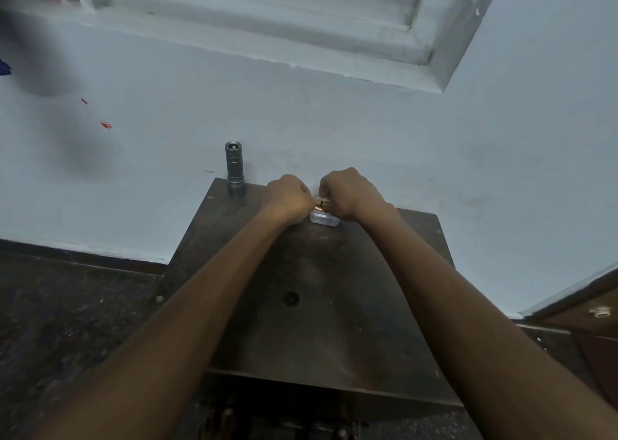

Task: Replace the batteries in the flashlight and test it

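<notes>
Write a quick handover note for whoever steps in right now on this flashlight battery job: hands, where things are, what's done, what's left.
Left hand: closed, knuckles up, pinching one end of a small copper-coloured battery.
Right hand: closed on the battery's other end.
Both hands are just above a small clear plastic case on the dark table, near the wall.
Flashlight: standing upright at the table's far left corner, untouched; whether its cap is off cannot be told.
Done: a battery is in hand; whether it is old or new cannot be told.
Left: get fresh batteries into the flashlight, close it, switch it on to test.
</notes>
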